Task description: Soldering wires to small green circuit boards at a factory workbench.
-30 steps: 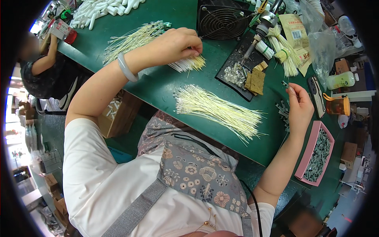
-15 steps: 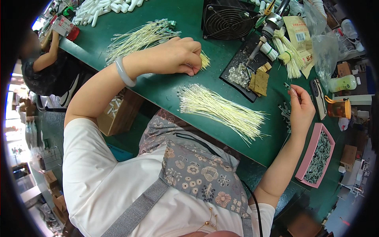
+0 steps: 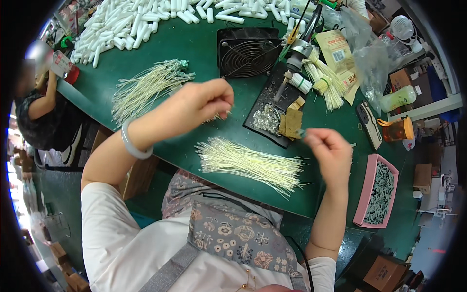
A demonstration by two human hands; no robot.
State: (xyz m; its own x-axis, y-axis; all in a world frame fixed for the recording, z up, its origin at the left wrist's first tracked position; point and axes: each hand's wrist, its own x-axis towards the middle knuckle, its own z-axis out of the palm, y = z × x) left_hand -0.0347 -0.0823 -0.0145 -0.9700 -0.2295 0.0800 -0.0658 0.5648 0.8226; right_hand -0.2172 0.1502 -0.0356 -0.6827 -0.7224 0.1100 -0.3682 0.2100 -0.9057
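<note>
My left hand (image 3: pixel 210 101) hovers over the green table with its fingers pinched together. Whatever is between them is too small to make out. My right hand (image 3: pixel 332 153) is closed, thumb against forefinger, with a small greyish-green part (image 3: pixel 302 132) at the fingertips, slightly blurred. Between my arms lies a wide bundle of pale yellow wires (image 3: pixel 250 164). Beyond my left wrist is a second pile of wires (image 3: pixel 146 90) with green parts at their far ends. A soldering iron (image 3: pixel 281 90) stands tip down above a black tray (image 3: pixel 258 114) holding solder scraps and a brown sponge (image 3: pixel 291 123).
A black fan (image 3: pixel 248 52) stands behind the tray. White tubes (image 3: pixel 138 24) heap along the far edge. At the right are tied wire bundles (image 3: pixel 327 82), a utility knife (image 3: pixel 369 125), an orange-lidded cup (image 3: pixel 401 130) and a pink box (image 3: pixel 362 211) of small grey-green parts. Another person sits far left.
My right hand has moved left, toward the sponge, carrying the small part. My left hand has lifted from the short yellow wires. The whole view has shifted, showing more of the far tubes.
</note>
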